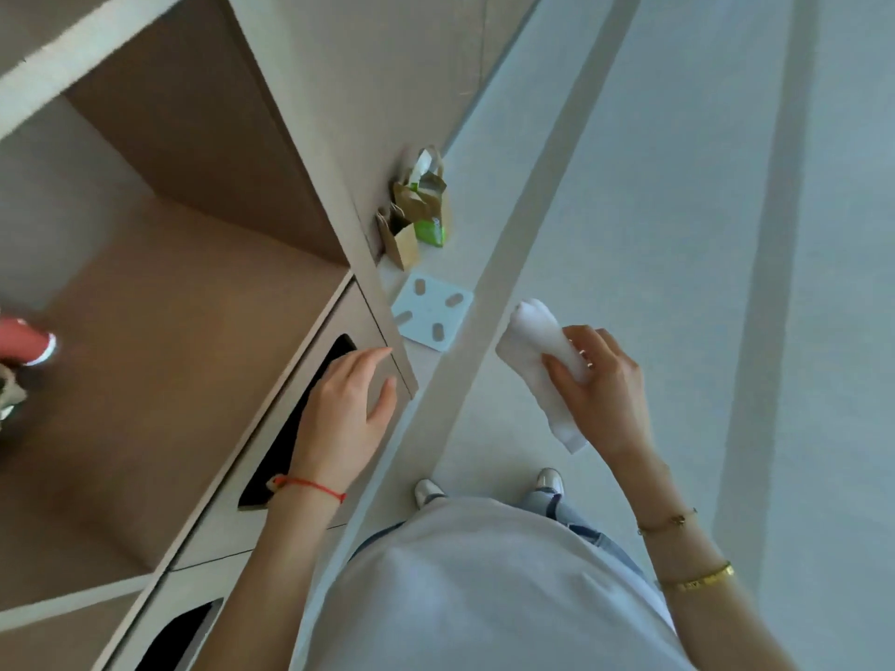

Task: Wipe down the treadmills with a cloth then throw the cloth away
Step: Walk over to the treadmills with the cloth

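My right hand (598, 385) is closed around a folded white cloth (537, 351), held over the pale floor to the right of a beige cabinet. My left hand (346, 414) has its fingers apart and lies flat on the cabinet's front panel (334, 326), just beside a dark rectangular slot (290, 428) cut into that panel. The hand covers part of the slot. No treadmill is in view.
A second dark slot (181, 636) shows in the panel at the lower left. Open shelf bays (193, 302) fill the left. Paper bags (416, 210) and a white bathroom scale (431, 312) sit on the floor by the cabinet's end. My feet (489, 484) stand below.
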